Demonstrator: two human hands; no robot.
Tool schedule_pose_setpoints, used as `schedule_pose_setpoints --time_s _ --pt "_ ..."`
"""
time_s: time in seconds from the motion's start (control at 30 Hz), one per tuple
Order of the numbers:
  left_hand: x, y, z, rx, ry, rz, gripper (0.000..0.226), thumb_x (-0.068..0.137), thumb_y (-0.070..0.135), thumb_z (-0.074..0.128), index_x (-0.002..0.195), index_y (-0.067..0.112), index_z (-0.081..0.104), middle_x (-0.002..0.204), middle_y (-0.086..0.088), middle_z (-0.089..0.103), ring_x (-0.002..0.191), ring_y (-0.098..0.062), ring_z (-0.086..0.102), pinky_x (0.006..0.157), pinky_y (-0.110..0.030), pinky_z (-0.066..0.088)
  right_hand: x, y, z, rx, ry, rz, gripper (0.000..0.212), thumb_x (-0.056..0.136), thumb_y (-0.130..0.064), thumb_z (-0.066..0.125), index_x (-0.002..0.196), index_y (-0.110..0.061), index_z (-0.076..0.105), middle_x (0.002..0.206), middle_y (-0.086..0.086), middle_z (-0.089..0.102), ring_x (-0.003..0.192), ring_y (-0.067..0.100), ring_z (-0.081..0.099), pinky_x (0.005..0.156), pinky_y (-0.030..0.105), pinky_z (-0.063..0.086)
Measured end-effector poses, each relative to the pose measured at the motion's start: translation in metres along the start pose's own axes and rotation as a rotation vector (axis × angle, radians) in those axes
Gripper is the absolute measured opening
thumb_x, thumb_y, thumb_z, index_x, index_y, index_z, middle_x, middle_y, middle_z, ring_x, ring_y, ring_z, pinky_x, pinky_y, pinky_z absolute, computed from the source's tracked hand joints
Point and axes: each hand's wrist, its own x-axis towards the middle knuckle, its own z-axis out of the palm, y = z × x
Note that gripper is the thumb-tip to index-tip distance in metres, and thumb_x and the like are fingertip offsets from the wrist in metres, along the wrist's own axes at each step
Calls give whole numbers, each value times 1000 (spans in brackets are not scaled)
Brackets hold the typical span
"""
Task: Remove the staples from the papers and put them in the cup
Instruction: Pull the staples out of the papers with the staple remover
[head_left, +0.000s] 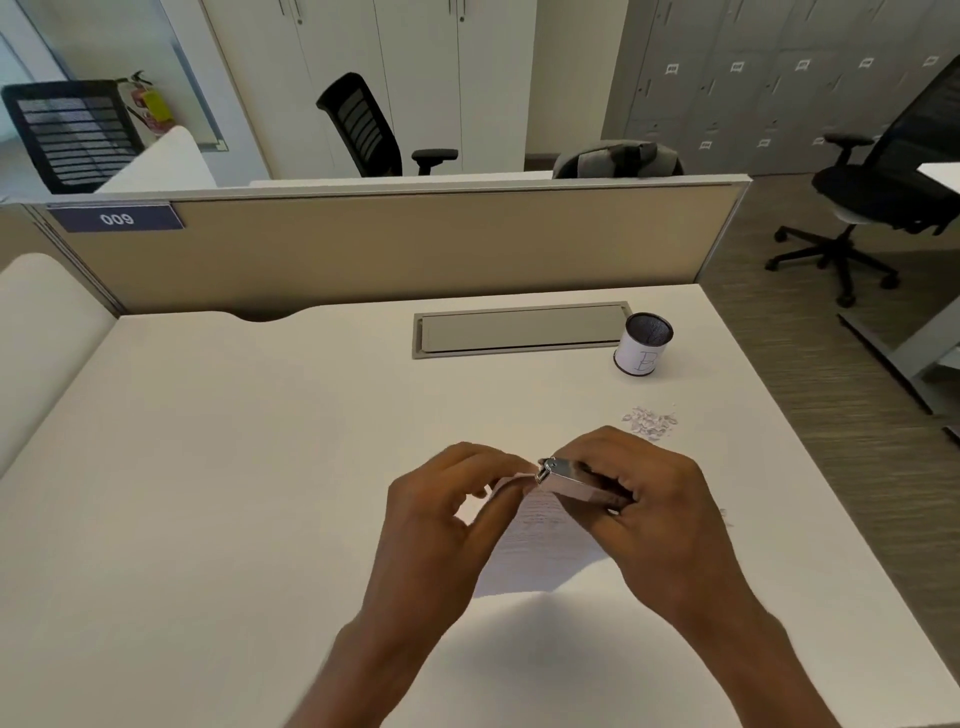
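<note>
1. An office room with cabinets, lockers and black chairs (878, 176) lies behind a tan partition (395, 249) bearing a "009" label (117, 218).
2. The white bench (234, 467) fills the foreground, with a grey cable hatch (519, 330) set into its far side.
3. The left hand (447, 519) is closed, its fingers pinching the top corner of the papers (540, 551), which rise off the bench between both hands.
4. The right hand (654, 499) is wrapped around a metal staple remover (571, 475), whose tip meets the pinched corner.
5. The cup (644, 343), dark mesh with a white paper wrap, stands upright just right of the hatch, well apart from the hands.
6. A small heap of loose staples (649, 421) lies on the bench between the cup and the right hand.
</note>
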Motion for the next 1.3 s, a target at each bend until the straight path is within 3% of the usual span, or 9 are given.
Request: schedule_pose_setpoints --time_s 0.1,0.17,0.23,0.33,0.47,0.77,1.03,1.3 --pt "5 2 1 -71 26 -194 11 95 20 79 93 30 83 91 17 80 85 -13 73 71 -23 56 -5 -10 0 14 164 87 10 90 -24 72 95 -17 68 89 -9 67 87 2 64 68 3 46" --pt "8 2 3 -215 57 -387 12 98 23 75 90 27 83 88 10 82 82 -11 75 73 -25 58 -9 -20 -4 156 236 191 14 96 -28 71 93 -17 63 79 -14 66 77 0 64 63 2 44" --pt "11 2 3 -442 84 -561 17 101 17 71 90 16 83 89 -4 83 82 -19 74 78 -35 58 -13 -28 -4 383 138 329 25 99 -43 62 89 -20 60 69 -13 62 62 1 55 61 13 43" --pt "14 4 0 -661 115 -668 18 101 11 68 93 5 83 95 -17 82 85 -26 75 85 -42 59 -24 -31 6 632 -67 469 32 99 -46 50 93 -17 61 76 6 59 66 18 46 67 34 40" --pt "11 11 0 -749 119 -670 25 100 9 66 86 8 87 97 -18 83 86 -28 80 87 -41 60 -30 -39 22 663 -184 485 35 103 -45 47 98 -15 65 77 6 63 64 12 47 64 28 42" --pt "5 18 -1 -684 153 -570 19 95 16 70 92 12 88 99 -12 85 96 -28 82 109 -54 54 -23 -40 23 539 -188 440 36 103 -45 44 85 -20 62 67 -8 59 61 6 48 62 20 43" --pt "5 15 -2 -600 99 -511 20 97 16 69 105 7 86 102 -8 86 99 -25 82 105 -51 58 -22 -39 22 593 -206 462 32 107 -36 46 92 -14 64 71 -3 61 62 5 48 64 19 45" --pt "2 12 -5 -529 62 -456 20 98 15 68 100 7 87 97 -8 86 96 -27 83 104 -49 59 -22 -36 26 758 -170 518 31 106 -34 47 100 -12 67 71 0 59 58 11 41 59 23 41"
